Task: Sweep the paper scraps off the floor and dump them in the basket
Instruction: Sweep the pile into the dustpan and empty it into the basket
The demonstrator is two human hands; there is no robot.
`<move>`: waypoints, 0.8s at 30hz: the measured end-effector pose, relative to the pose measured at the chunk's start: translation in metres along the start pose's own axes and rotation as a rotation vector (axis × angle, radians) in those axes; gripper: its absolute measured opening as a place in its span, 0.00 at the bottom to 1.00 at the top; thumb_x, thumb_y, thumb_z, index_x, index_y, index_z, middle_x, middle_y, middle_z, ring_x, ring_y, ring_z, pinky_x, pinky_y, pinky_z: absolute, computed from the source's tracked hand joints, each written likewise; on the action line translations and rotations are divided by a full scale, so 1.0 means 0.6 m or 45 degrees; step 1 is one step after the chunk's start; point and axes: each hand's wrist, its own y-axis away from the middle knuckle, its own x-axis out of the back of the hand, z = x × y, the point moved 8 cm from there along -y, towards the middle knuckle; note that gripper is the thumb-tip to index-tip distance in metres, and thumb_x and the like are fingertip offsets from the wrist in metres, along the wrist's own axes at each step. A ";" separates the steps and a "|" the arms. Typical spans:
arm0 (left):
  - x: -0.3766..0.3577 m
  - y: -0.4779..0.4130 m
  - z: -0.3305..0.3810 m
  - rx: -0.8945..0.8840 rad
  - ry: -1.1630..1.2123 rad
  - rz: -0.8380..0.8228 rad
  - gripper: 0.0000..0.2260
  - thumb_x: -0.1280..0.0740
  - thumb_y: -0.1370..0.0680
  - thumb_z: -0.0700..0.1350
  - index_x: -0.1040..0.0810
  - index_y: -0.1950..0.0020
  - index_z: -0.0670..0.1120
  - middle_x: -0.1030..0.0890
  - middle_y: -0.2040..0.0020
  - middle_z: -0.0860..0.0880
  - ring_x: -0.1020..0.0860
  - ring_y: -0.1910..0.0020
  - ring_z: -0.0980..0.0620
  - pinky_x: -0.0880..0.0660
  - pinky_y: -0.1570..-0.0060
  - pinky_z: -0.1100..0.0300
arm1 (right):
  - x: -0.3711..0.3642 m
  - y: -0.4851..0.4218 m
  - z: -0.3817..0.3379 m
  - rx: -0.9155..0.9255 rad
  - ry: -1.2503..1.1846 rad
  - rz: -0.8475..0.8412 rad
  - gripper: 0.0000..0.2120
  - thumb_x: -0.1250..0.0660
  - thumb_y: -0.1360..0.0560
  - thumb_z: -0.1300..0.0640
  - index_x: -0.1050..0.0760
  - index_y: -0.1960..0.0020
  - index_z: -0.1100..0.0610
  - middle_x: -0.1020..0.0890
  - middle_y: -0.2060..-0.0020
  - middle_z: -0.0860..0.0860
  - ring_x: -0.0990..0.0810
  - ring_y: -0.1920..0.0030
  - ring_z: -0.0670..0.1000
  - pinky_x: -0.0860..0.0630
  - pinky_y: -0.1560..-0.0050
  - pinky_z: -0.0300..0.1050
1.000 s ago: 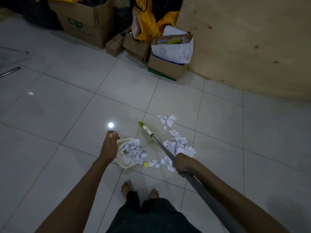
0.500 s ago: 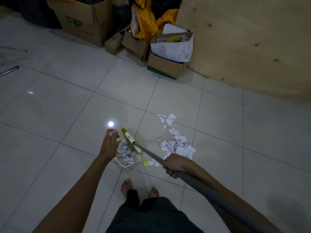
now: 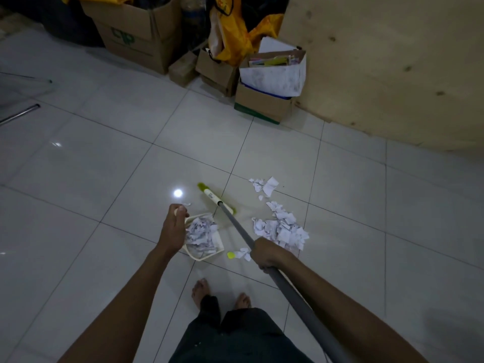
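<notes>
I am looking down at the cream plastic dustpan (image 3: pixel 207 247) sitting on the white tiled floor (image 3: pixel 104 166), with a heap of torn paper in it. My left hand (image 3: pixel 174 227) is closing around the dustpan's handle at its far left corner. My right hand (image 3: pixel 267 255) is gripping the grey metal broom pole (image 3: pixel 293 292), just right of the dustpan. The yellow-green broom head (image 3: pixel 216 199) is resting on the floor just beyond the dustpan. The loose white paper scraps (image 3: pixel 281 227) are lying on the floor right of the dustpan, a smaller cluster farther off. Cardboard boxes (image 3: pixel 264 100) are standing well beyond the dustpan.
</notes>
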 end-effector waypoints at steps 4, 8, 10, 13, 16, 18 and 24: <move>0.006 0.002 0.003 -0.041 0.021 0.029 0.23 0.52 0.25 0.58 0.30 0.53 0.38 0.29 0.61 0.49 0.30 0.63 0.60 0.34 0.63 0.74 | 0.007 -0.001 0.009 0.000 0.066 0.034 0.07 0.41 0.24 0.61 0.26 0.48 0.60 0.25 0.66 0.52 0.29 0.70 0.48 0.30 0.73 0.36; 0.014 0.007 0.003 -0.044 0.021 0.069 0.23 0.51 0.24 0.56 0.30 0.53 0.37 0.29 0.62 0.49 0.30 0.63 0.59 0.33 0.64 0.72 | 0.024 0.025 0.016 0.014 0.074 0.001 0.04 0.40 0.24 0.62 0.28 0.57 0.59 0.26 0.69 0.52 0.25 0.70 0.51 0.30 0.71 0.39; 0.032 0.010 -0.007 -0.040 0.024 0.139 0.24 0.52 0.24 0.57 0.29 0.54 0.37 0.28 0.61 0.47 0.30 0.63 0.56 0.33 0.61 0.68 | 0.027 0.035 0.026 -0.005 0.019 -0.065 0.06 0.40 0.24 0.65 0.26 0.52 0.66 0.26 0.69 0.55 0.22 0.69 0.57 0.30 0.73 0.40; 0.076 0.017 -0.034 0.016 0.049 0.276 0.22 0.53 0.22 0.52 0.28 0.54 0.36 0.27 0.58 0.43 0.30 0.60 0.50 0.33 0.60 0.64 | 0.050 0.054 0.026 0.019 -0.039 -0.050 0.06 0.42 0.24 0.66 0.28 0.52 0.67 0.26 0.69 0.59 0.27 0.74 0.53 0.31 0.75 0.41; 0.124 0.025 -0.063 0.059 0.045 0.376 0.20 0.53 0.20 0.47 0.27 0.54 0.36 0.27 0.56 0.42 0.29 0.55 0.47 0.34 0.57 0.59 | 0.082 0.063 0.018 0.047 0.065 0.035 0.05 0.42 0.23 0.62 0.28 0.51 0.62 0.24 0.67 0.55 0.27 0.72 0.50 0.29 0.71 0.41; 0.149 0.030 -0.077 0.099 0.060 0.422 0.18 0.52 0.18 0.41 0.26 0.53 0.34 0.27 0.55 0.43 0.29 0.53 0.47 0.33 0.58 0.62 | 0.098 0.057 0.009 0.055 0.129 0.072 0.04 0.42 0.23 0.60 0.29 0.52 0.59 0.25 0.68 0.52 0.26 0.71 0.49 0.28 0.70 0.40; 0.192 0.045 -0.120 0.289 0.220 0.616 0.13 0.52 0.18 0.41 0.29 0.54 0.41 0.27 0.54 0.42 0.29 0.53 0.48 0.34 0.51 0.55 | 0.103 0.007 -0.048 0.086 0.167 0.074 0.13 0.41 0.25 0.65 0.28 0.44 0.70 0.22 0.60 0.64 0.21 0.66 0.59 0.27 0.70 0.45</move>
